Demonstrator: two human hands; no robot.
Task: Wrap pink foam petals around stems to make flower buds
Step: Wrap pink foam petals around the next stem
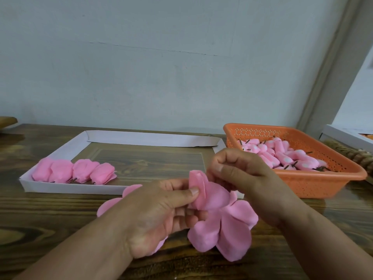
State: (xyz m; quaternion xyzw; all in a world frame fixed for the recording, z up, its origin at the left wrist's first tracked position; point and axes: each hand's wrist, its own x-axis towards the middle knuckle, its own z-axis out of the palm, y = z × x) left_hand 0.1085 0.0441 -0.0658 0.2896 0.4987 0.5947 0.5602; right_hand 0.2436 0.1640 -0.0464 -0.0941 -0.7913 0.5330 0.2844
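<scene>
- Left hand (pixel 161 211) pinches the pink petal piece (pixel 220 225) between thumb and fingers, grip clamped on the rolled core so the wrap holds.
- Right hand (pixel 240 174), fingers curled, touches the petal top; grip unclear.
- Piece is held above the near surface (pixel 60 215).
- Finished buds (pixel 74 171) lie in the white tray (pixel 70 147), far left.
- Orange basket (pixel 323 178) at right keeps stemmed cores in reach.
</scene>
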